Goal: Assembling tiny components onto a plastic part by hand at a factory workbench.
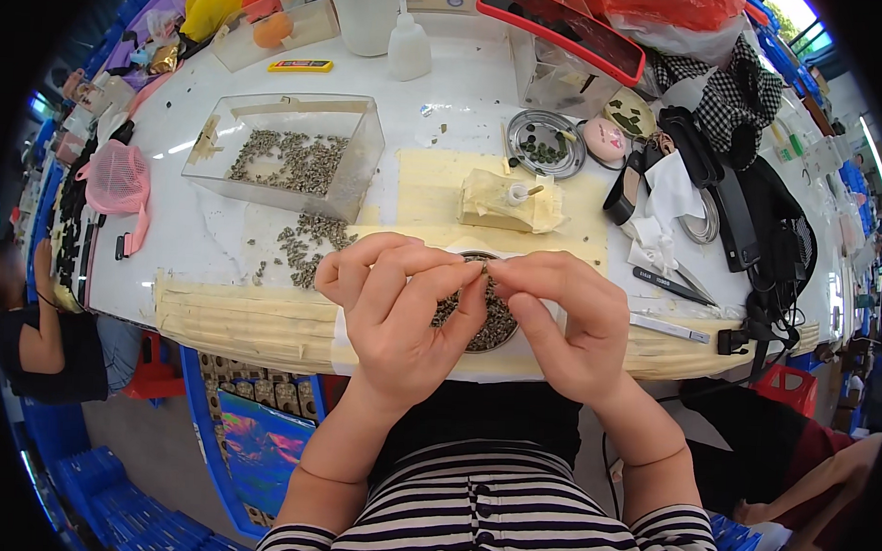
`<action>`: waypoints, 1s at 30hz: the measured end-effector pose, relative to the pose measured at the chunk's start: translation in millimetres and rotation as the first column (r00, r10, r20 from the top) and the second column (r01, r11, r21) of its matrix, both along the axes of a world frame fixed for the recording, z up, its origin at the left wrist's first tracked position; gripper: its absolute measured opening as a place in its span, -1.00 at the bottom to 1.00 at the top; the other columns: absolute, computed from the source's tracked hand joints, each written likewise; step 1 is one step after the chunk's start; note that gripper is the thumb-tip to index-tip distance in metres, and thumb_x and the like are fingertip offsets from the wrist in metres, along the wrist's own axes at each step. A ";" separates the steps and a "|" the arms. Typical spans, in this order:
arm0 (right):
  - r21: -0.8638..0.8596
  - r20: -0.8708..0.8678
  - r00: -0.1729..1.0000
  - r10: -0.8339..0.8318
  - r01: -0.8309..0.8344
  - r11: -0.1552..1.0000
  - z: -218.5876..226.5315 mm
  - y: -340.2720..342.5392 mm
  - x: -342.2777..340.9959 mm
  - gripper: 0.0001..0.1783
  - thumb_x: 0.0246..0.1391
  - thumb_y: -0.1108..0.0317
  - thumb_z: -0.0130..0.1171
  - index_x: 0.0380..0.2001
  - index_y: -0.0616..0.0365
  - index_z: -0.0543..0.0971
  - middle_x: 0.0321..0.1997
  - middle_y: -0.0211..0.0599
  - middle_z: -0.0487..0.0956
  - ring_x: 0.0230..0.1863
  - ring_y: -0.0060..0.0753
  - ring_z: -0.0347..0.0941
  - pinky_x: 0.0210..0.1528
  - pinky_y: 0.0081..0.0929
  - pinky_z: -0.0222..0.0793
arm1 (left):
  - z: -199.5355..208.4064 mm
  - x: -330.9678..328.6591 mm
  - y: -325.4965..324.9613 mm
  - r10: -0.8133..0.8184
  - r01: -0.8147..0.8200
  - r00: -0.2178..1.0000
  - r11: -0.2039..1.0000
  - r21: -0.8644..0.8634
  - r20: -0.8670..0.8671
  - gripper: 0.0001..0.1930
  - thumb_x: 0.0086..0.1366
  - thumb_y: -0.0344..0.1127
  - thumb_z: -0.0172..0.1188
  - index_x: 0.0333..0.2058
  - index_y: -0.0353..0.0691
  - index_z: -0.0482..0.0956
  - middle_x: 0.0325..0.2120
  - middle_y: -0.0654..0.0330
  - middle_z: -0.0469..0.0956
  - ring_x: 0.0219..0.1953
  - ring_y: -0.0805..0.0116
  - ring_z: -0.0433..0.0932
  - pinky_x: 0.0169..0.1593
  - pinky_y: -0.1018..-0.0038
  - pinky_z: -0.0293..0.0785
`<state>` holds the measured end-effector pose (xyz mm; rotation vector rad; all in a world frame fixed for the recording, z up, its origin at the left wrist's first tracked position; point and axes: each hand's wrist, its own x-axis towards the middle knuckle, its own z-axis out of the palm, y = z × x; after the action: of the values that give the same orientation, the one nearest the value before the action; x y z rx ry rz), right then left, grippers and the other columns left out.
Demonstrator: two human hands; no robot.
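Observation:
Close together over a round dish (498,347) full of small grey-brown parts, my two hands meet at the fingertips. My left hand (394,298) is closed in a pinch, thumb against index finger. Opposite it, my right hand (578,314) pinches with thumb and forefinger too. A tiny piece seems to sit between the fingertips, too small to name. Both hands partly cover the dish. Beside my left hand lies a loose heap of similar small parts (306,249). Just beyond my hands stands a tape-covered block (497,205) with a small white cup and thin stick on top.
A clear plastic box (362,161) of small parts stands at left. A steel dish (561,165) holds dark green pieces. Tweezers (669,283), black straps and a bag crowd the right. A white squeeze bottle (408,53) and yellow cutter (301,66) lie farther back. People sit on both sides.

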<state>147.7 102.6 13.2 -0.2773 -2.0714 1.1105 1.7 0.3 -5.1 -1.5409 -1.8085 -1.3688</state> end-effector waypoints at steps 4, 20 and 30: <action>0.134 -0.009 0.997 -0.072 0.072 0.988 -3.6 -6.2 -3.1 -0.69 0.07 0.58 0.28 -0.06 0.26 0.68 -0.21 -0.19 0.64 -0.28 -0.45 0.57 -0.28 -0.56 0.49 | -1.4 -1.1 0.6 -0.013 0.013 1.000 1.000 0.001 0.027 -0.76 -0.09 -0.39 0.48 -0.37 -0.04 0.69 -0.36 0.41 0.58 -0.16 0.31 0.48 -0.03 0.35 0.12; -0.009 -0.017 0.999 -0.032 0.032 0.999 -4.0 -8.2 -0.2 -0.71 0.10 0.56 0.28 -0.07 0.24 0.69 -0.29 -0.26 0.59 -0.40 -0.50 0.52 -0.32 -0.60 0.43 | -0.7 -1.6 -0.6 -0.050 0.050 0.997 0.999 0.017 0.050 -0.76 -0.07 -0.41 0.47 -0.36 -0.05 0.69 -0.36 0.41 0.59 -0.16 0.31 0.48 -0.02 0.35 0.12; -0.474 -0.002 0.999 0.048 -0.043 0.879 -7.1 -6.1 1.7 -0.70 0.13 0.55 0.26 -0.04 0.27 0.66 -0.27 -0.27 0.60 -0.31 -0.53 0.51 -0.24 -0.59 0.43 | 0.3 -1.2 -0.3 -0.069 0.069 0.996 0.998 0.017 0.056 -0.78 -0.07 -0.40 0.47 -0.38 -0.04 0.69 -0.36 0.41 0.59 -0.16 0.31 0.47 -0.02 0.35 0.11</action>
<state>149.4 96.5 6.1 -0.4733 -1.7924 1.6455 0.5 0.0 -4.8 -1.5858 -1.7897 -1.4687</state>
